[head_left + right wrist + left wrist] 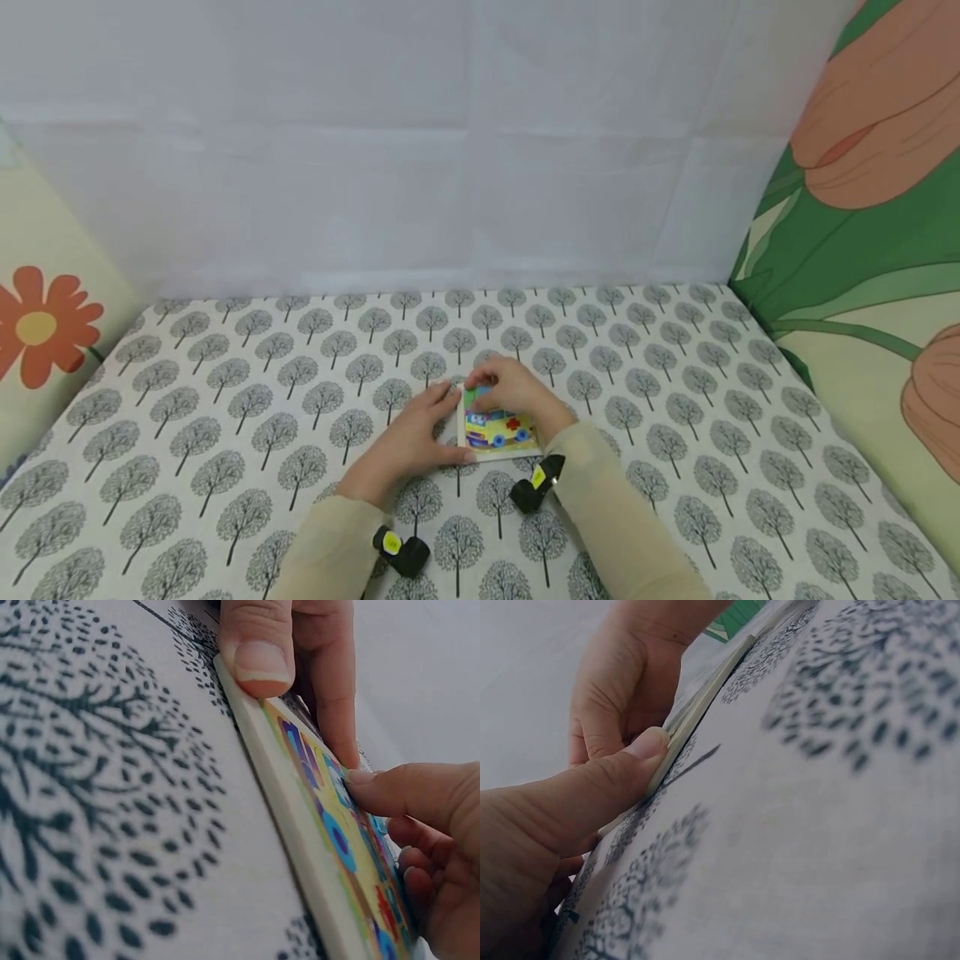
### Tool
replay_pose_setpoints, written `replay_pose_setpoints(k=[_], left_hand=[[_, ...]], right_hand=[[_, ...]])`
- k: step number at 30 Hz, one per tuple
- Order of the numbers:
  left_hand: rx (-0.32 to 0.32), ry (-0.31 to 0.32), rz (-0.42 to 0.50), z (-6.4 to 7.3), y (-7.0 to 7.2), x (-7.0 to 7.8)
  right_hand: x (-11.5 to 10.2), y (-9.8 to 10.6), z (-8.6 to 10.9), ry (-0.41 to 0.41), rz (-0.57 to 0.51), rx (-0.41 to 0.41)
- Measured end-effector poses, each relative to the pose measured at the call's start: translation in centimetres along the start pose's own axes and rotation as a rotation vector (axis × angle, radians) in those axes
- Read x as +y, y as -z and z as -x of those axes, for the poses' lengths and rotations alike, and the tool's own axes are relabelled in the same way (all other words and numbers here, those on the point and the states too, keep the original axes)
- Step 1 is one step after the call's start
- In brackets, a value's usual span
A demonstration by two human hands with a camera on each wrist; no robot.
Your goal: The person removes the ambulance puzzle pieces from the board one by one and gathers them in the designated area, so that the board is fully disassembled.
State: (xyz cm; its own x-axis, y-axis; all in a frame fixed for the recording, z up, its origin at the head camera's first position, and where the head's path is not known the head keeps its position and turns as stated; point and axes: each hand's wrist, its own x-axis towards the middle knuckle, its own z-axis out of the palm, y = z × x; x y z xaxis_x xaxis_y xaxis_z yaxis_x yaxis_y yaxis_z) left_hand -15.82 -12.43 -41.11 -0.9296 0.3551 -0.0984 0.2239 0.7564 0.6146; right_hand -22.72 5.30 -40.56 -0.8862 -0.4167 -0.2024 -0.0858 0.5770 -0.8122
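A small square picture board (498, 456) with a pale raised border lies flat on the cloth. Its picture (495, 431) shows a yellow ambulance with a red cross and blue wheels. My left hand (412, 433) holds the board's left side, the thumb (260, 664) on its near left corner and the fingers along the left edge. Over the upper part of the picture is my right hand (513, 392), its thumb (397, 791) touching the printed surface and its other fingers bent. I cannot tell whether it pinches a loose piece.
A white cloth (450, 450) printed with dark trees covers the table. Behind it hangs a plain white sheet (420, 150). Flower-patterned panels stand at the left (45, 325) and right (862, 250). Both wrists carry small black cameras.
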Motion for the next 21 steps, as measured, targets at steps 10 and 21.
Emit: replay_pose_setpoints(k=[10, 21], left_hand=[[0.01, -0.007, -0.007, 0.1, -0.1, 0.0], [0.007, 0.0, -0.006, 0.1, 0.0, 0.1]], right_hand=[[0.0, 0.1, 0.2, -0.006, -0.045, 0.006], [-0.9, -0.1, 0.5, -0.005, 0.093, 0.019]])
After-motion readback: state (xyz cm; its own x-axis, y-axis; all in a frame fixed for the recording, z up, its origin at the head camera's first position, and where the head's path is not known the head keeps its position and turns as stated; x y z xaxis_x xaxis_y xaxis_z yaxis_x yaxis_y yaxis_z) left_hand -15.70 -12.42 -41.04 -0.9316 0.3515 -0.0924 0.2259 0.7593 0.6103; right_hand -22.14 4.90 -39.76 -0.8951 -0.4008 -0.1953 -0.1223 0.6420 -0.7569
